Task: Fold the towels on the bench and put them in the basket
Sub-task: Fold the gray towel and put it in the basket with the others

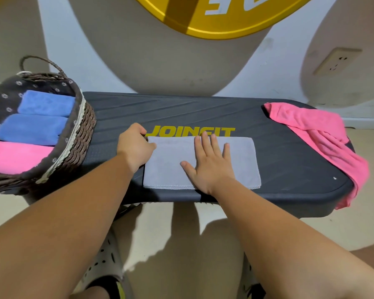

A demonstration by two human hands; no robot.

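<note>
1. Floor (354, 223), pale. A white perforated shoe (104, 257) is standing on it at the near edge, below the left forearm.

2. Bench (289, 152), dark grey with a ribbed top and yellow JOINFIT lettering (181, 131). It is running left to right across the middle of the view.

3. Grey towel (171, 169), a folded rectangle. It is lying flat on the bench's near half, its far edge just under the lettering.

4. Right hand (209, 167). It is pressing palm-down on the middle of the grey towel, with the fingers straight and slightly spread.

5. Left hand (134, 147). It is holding the grey towel's left edge, fingers curling at the far-left corner and the thumb lying on the cloth.

6. Pink towel (324, 137), unfolded and crumpled. It is lying on the bench's right end and hanging over the side.

7. Basket (80, 134), brown wicker with a dark flowered lining and a looped handle. It is sitting at the bench's left end.

8. Basket contents, all folded. A pink folded towel (15, 156) is lying nearest, then a near blue towel (32, 129) and a far blue towel (45, 103), side by side and touching.

9. Wall. It is carrying a socket (337, 61) at right and a round yellow sign (214, 18) at top.
</note>
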